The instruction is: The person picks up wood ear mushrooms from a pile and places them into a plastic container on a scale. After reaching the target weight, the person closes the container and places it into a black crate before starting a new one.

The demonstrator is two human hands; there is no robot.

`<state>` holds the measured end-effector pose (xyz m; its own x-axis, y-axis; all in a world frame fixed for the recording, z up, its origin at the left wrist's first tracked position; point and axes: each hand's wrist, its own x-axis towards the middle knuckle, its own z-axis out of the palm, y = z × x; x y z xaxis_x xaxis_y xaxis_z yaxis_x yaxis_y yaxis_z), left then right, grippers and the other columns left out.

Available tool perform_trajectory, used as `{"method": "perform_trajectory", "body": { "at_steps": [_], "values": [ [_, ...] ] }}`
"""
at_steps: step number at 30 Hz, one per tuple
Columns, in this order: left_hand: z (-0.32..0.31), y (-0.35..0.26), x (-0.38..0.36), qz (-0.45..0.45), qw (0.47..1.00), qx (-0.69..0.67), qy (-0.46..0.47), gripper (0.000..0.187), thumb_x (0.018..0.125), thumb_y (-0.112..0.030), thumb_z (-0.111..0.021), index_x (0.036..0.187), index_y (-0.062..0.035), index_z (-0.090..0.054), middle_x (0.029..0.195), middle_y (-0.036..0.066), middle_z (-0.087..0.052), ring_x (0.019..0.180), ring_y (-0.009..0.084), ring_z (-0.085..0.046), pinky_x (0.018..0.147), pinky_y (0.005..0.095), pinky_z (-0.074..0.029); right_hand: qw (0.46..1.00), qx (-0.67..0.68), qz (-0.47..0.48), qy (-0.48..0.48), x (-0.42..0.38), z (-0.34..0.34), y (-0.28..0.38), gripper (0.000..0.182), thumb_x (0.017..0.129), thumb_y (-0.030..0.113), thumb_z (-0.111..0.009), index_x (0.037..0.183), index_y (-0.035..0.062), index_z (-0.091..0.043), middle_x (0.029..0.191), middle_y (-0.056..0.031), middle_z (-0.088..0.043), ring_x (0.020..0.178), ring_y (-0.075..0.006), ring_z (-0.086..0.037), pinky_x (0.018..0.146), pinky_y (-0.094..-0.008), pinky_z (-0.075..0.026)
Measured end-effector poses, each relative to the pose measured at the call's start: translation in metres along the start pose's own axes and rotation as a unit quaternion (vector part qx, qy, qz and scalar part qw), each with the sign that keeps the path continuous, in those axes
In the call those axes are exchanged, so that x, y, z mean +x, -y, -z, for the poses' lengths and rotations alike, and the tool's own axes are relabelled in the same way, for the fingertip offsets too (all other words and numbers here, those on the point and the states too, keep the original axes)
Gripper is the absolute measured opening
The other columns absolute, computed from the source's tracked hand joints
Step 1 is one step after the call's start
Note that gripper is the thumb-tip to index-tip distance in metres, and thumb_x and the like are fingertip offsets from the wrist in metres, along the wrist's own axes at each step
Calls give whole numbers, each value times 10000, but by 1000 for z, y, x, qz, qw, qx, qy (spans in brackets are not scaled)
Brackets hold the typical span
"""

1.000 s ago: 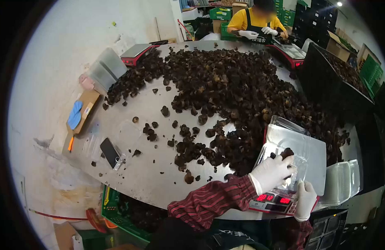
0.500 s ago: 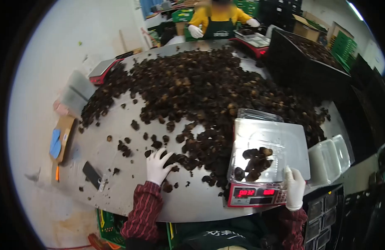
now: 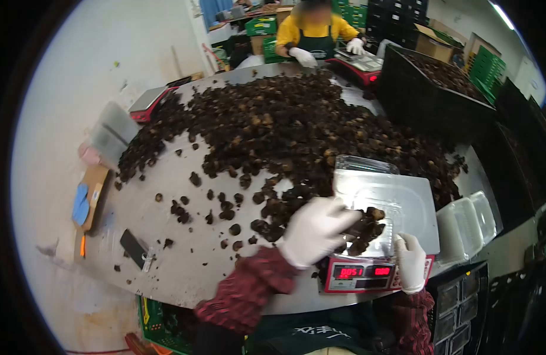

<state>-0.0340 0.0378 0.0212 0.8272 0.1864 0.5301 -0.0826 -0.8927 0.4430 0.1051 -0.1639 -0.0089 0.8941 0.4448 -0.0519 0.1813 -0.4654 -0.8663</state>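
Note:
Dark brown, lumpy mushroom-like pieces [image 3: 365,234] lie in a clear plastic tray [image 3: 391,216] on the red and silver scale [image 3: 417,195]. My left hand [image 3: 317,231], white-gloved and smeared by motion, reaches over the tray's left side with its fingers toward the pieces. Whether it holds one is hidden. At the tray's right front corner, my right hand [image 3: 410,264], also gloved, has its fingers curled against the tray's edge. The red display [image 3: 355,272] under the tray reads about 0.051.
A wide heap of the same pieces [image 3: 273,124] covers the table's middle. Clear containers [image 3: 462,231] stand right of the scale. A dark phone-like slab [image 3: 133,248] lies at left. Across the table, a person in yellow [image 3: 314,35] works near another scale [image 3: 358,68].
My left hand has swung right from the loose pieces to the tray. The scale's reading has risen from about 0.032. The person opposite has lowered both hands toward the table and scale.

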Motion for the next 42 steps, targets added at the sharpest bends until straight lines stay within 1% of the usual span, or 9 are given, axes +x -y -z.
{"method": "perform_trajectory", "body": {
  "at_steps": [3, 7, 12, 18, 24, 29, 32, 37, 42],
  "values": [
    [-58, -20, 16, -6, 995, 27, 101, 599, 679, -322, -745, 1229, -189, -548, 1293, 101, -473, 1157, 320, -468, 930, 463, -396, 996, -65, 67, -8, 10, -1, -19, 243, 917, 169, -593, 1003, -57, -618, 806, -171, -657, 676, -208, -596, 655, -327, -478],
    [-57, -26, 15, -24, 998, 19, 51, 688, 704, -369, -742, 1335, -266, -488, 1401, 131, -389, 1223, 386, -410, 1011, 510, -331, 984, -12, 175, 12, 17, 7, -41, 263, 981, 189, -493, 994, -54, -594, 767, -135, -607, 708, -151, -530, 673, -309, -459],
    [-11, -5, -40, 34, 995, -18, -90, 397, 764, -219, -714, 1129, -79, -645, 1214, 163, -568, 1114, 337, -544, 920, 420, -446, 998, 62, 8, 22, 8, 8, -12, 270, 975, 208, -527, 1001, -45, -619, 800, -50, -616, 725, -102, -501, 669, -267, -440],
    [9, 39, -201, 305, 906, 286, -74, 355, 706, -132, -754, 1049, -88, -676, 1129, 151, -601, 1043, 344, -559, 885, 410, -470, 995, 74, 5, -70, 13, 14, -33, 236, 954, 216, -566, 938, -11, -629, 630, 12, -519, 467, -34, -407, 429, -216, -300],
    [12, 77, -264, 393, 893, 65, -211, 144, 747, 37, -693, 871, -35, -678, 977, 103, -627, 955, 241, -598, 839, 323, -484, 991, 98, -24, -82, 10, 11, -32, 230, 950, 221, -575, 945, -2, -630, 607, 10, -511, 446, -33, -409, 423, -204, -306],
    [41, 151, -222, 353, 889, 204, -208, 346, 809, -71, -662, 1153, -110, -641, 1202, 129, -575, 1147, 290, -510, 973, 371, -408, 989, 111, -22, -91, 7, 16, -39, 226, 947, 218, -584, 950, -4, -628, 627, 17, -513, 457, -31, -409, 430, -205, -319],
    [29, 193, -201, 433, 870, 228, -58, 678, 780, -427, -687, 1399, -336, -426, 1511, 96, -301, 1381, 381, -231, 1127, 514, -153, 989, 108, -21, -96, 4, 17, -43, 214, 951, 203, -579, 950, -5, -629, 635, 21, -512, 469, -30, -407, 439, -205, -329],
    [17, 213, -190, 322, 906, 255, -105, 234, 757, -276, -718, 962, -179, -660, 964, 69, -587, 945, 282, -545, 790, 395, -461, 994, 59, 1, -88, 2, 14, -41, 187, 939, 168, -587, 965, -8, -644, 657, 6, -548, 497, -42, -431, 460, -227, -350],
    [18, 217, -172, 329, 920, 152, -151, 117, 771, -125, -717, 848, -69, -648, 841, 97, -600, 734, 256, -595, 691, 339, -490, 997, 64, 10, -44, -2, 10, -26, 232, 927, 183, -598, 1033, -21, -626, 674, -37, -587, 511, -72, -492, 486, -228, -399]
  ]
}}
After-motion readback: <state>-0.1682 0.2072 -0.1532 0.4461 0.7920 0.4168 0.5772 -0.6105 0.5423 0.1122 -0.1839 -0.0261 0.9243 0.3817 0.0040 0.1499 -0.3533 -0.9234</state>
